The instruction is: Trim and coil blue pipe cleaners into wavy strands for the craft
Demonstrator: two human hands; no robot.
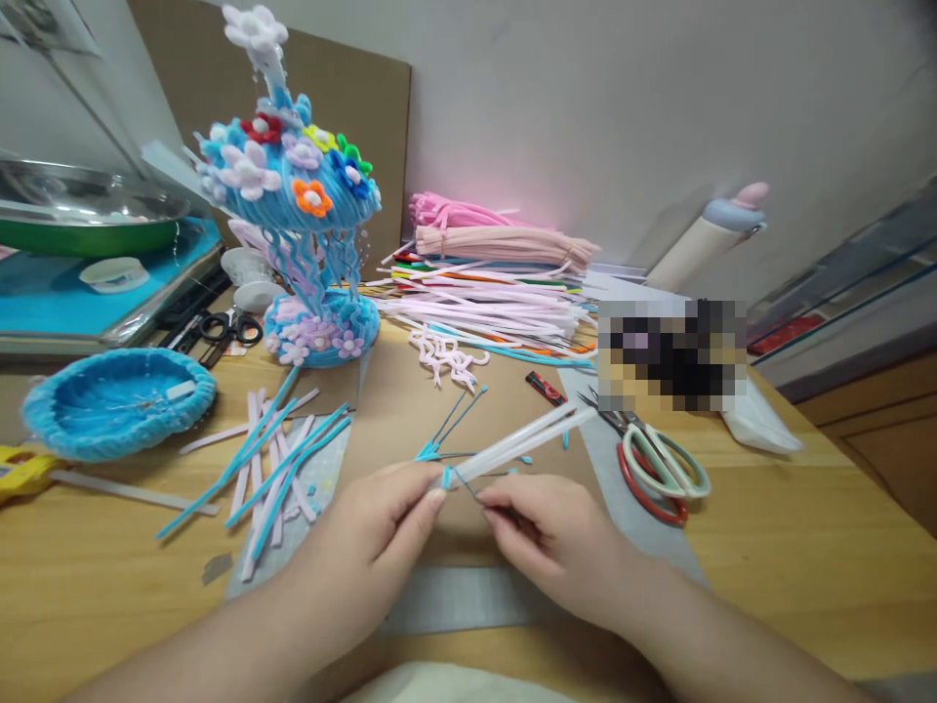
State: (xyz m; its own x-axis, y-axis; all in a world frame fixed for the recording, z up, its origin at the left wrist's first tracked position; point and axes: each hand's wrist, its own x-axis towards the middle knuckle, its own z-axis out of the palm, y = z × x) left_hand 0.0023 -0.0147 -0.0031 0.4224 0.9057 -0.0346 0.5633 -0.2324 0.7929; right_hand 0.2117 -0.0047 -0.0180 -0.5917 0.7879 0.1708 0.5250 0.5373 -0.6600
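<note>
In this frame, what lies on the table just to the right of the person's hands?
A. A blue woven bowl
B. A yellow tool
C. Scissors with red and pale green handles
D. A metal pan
C. The scissors with red and pale green handles lie just right of the right hand; the blue woven bowl, metal pan and yellow tool all sit far to the left.

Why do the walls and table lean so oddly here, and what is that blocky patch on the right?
Head view: the wide lens bends straight edges, so the table and walls tilt near the borders. The blocky patch is a pixelated area, its content unreadable. A pink glow falls on the wall above the pipe cleaner pile. The left hand and right hand look sharp; the metal bowl shows glare.
</note>
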